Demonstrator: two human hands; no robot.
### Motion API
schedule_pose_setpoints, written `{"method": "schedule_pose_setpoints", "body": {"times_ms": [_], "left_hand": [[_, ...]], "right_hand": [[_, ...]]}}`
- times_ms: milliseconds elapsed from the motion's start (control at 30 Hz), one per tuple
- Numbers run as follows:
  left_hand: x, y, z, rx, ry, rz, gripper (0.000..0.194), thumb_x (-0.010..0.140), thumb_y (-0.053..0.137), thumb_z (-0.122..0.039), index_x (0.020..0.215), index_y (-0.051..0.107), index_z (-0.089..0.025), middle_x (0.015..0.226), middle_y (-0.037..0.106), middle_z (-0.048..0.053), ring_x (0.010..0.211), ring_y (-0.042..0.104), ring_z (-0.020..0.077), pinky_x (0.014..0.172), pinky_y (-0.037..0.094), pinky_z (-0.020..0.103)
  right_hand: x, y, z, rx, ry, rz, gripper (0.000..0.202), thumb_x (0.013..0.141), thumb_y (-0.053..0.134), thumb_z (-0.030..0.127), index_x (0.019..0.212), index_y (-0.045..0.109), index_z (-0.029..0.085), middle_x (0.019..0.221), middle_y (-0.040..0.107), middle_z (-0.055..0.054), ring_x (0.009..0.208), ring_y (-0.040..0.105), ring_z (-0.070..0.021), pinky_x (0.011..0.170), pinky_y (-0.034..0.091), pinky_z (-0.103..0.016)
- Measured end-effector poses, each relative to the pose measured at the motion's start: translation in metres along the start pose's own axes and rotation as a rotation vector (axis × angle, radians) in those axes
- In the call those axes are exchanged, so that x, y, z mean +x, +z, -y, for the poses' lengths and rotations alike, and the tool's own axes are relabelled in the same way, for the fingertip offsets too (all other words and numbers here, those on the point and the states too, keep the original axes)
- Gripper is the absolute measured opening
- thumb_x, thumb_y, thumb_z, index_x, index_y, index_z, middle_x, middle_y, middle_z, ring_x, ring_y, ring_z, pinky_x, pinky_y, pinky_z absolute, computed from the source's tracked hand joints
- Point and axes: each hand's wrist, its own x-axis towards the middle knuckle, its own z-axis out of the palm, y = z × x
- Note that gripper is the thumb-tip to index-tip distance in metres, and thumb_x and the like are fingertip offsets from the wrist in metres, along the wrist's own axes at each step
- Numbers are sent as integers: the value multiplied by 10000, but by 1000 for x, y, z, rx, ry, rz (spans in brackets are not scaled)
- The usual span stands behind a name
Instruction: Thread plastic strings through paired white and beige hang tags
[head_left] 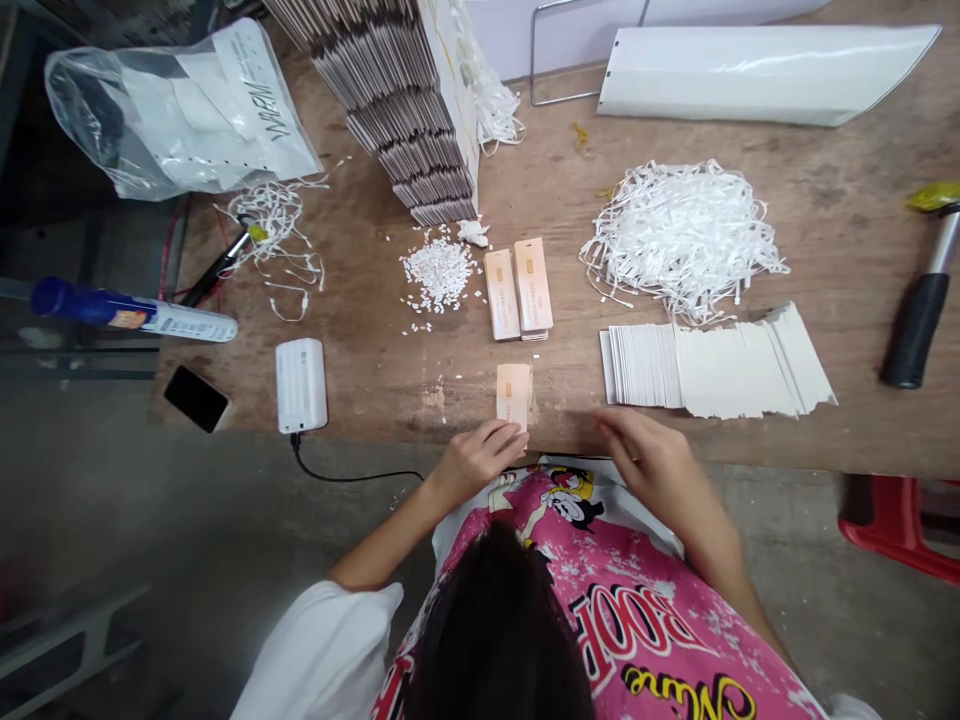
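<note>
A peach-coloured hang tag (513, 392) with printing lies at the table's near edge. My left hand (481, 458) has its curled fingers closed on the tag's lower end. To the right of it, my right hand (651, 460) is at the table edge, apart from the tag. Its thumb and forefinger are drawn together; the tips are blurred, and anything between them cannot be made out. Just beyond the single tag lie two small stacks of the same tags, a left stack (502, 295) and a right stack (533, 285).
Small white pieces (439, 272) are heaped left of the stacks. White looped strings (686, 240) form a pile at right, above a row of pale cards (716, 365). A tall card stack (405, 110), power bank (301, 385), phone (196, 398) and hammer (921, 310) also lie around.
</note>
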Motion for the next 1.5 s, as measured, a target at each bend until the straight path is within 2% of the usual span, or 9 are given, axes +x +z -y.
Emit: {"method": "schedule_pose_setpoints", "body": {"times_ms": [233,433,567,667,900,1000,1133,1300,1500], "left_hand": [[-10,0,3,-17,46,-49,283,905,568,-153,1182,626,-168,1055,722,74,1029,671,180,836,561,250],[-30,7,-1,-150,-164,-248,325,920,515,-113,1220,610,-194,1078,702,88,1080,662,179,909,560,282],[-33,5,-3,-126,-335,-362,373,878,539,-28,1205,613,-190,1060,712,87,986,695,159,879,568,268],[-24,-3,-4,-53,-430,-406,402,840,595,-15,1211,615,-169,1031,728,98,933,707,170,867,555,268],[-12,-18,3,-150,-715,-416,131,868,625,-140,958,713,-177,884,761,39,768,719,139,752,556,222],[-19,-19,6,-276,-984,-439,103,865,636,-248,906,703,-182,839,758,31,702,709,139,691,561,230],[-24,-21,6,-578,-1192,-453,245,898,581,-321,1082,620,-164,772,739,21,644,698,143,634,561,248],[-22,-22,-1,-601,-1004,-333,335,959,481,-260,1281,551,-200,781,708,3,634,646,104,647,529,218],[-18,-25,-20,-630,-498,-109,377,991,357,-202,1323,534,-210,1181,663,90,1053,619,172,927,490,314]], "right_hand": [[35,26,13,120,-62,143,284,968,390,160,1160,601,161,1094,674,-113,995,660,-211,866,560,-388],[79,37,0,-182,-539,209,525,877,435,23,1382,479,157,1505,402,-106,1445,260,-303,1156,322,-493],[102,44,-1,-276,-732,238,256,936,481,115,1130,649,118,1135,688,-104,1175,558,-256,1058,420,-452],[108,41,7,-290,-773,247,183,950,508,176,1007,675,127,889,716,-69,899,624,-209,861,502,-376],[78,42,19,-117,-538,-79,331,972,475,228,1271,551,107,1112,684,-135,1016,624,-212,859,534,-344],[51,54,8,-148,-578,4,422,936,550,292,1286,547,57,1281,616,-178,1237,544,-288,1029,491,-447],[23,61,-13,-263,-732,139,376,935,495,130,1298,547,46,1387,543,-171,1345,456,-297,1082,455,-497],[18,45,-14,-118,-807,85,295,962,439,107,1195,619,86,1185,683,-135,1233,565,-231,1007,520,-439],[34,29,8,-43,-709,-70,186,936,501,120,1013,665,77,860,695,-115,797,579,-204,643,483,-336]]}}
